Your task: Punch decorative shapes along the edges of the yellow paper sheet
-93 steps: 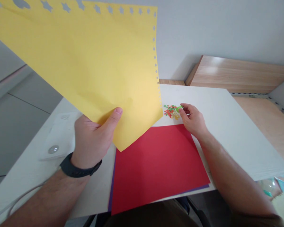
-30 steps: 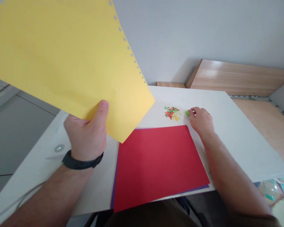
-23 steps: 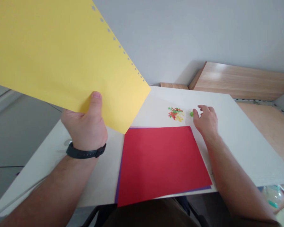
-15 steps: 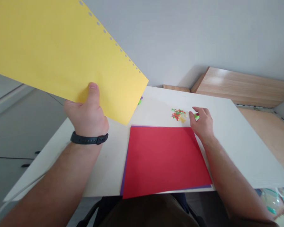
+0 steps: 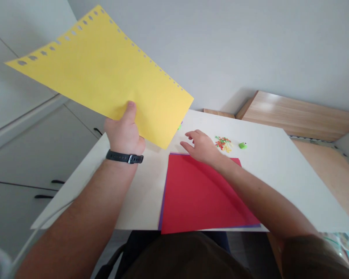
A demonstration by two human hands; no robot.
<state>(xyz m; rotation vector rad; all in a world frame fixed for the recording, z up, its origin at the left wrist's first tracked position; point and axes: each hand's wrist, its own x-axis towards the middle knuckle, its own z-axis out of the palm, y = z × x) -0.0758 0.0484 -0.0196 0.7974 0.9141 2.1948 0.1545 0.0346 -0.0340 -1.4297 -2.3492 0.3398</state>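
My left hand [image 5: 122, 133] pinches the near edge of a yellow paper sheet [image 5: 99, 73] and holds it up in the air at the left; small shapes are punched out along two of its edges. My right hand [image 5: 201, 146] hovers with fingers spread over the far edge of a red sheet [image 5: 203, 193], holding nothing. The red sheet lies on a purple sheet [image 5: 162, 205] on the white table [image 5: 279, 170]. A small green punch [image 5: 242, 145] sits on the table to the right of a pile of red, green and yellow paper cut-outs [image 5: 223, 142].
A wooden board [image 5: 296, 114] leans by the wall behind the table. Grey cabinet doors with black handles [image 5: 46, 190] stand at the left. A small green and purple thing [image 5: 179, 126] peeks out from behind the yellow sheet.
My right hand let go of the green punch and moved left, over the red sheet's far edge. The yellow sheet swung so its punched corner now shows at the left.
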